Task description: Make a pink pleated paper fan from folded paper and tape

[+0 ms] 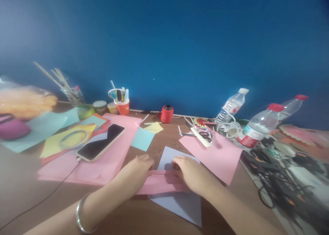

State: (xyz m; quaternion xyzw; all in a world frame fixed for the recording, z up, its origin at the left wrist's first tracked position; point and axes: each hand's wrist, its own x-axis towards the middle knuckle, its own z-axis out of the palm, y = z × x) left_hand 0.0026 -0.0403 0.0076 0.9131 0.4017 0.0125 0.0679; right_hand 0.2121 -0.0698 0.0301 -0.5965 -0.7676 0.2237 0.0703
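Both hands lie palm down on a folded pink paper (pixel 161 184) low in the middle of the wooden table (pixel 20 180). The left hand (pixel 138 167) covers its 9 o'clock end and the right hand (pixel 189 171) its 3 o'clock end. The fingers bend over the upper fold, but the blur hides whether they pinch the edge or only press it, so I cannot tell the grip. The pink paper rests on a pale lavender sheet (pixel 181 206). From it, a phone (pixel 100 142) lies at 10 o'clock on a larger pink sheet (pixel 108 166), a red thread spool (pixel 167 114) stands at 12, scissors (pixel 203 135) lie at 1, and two plastic bottles (pixel 253 127) stand at 2. A bangle (pixel 80 216) circles the left wrist.
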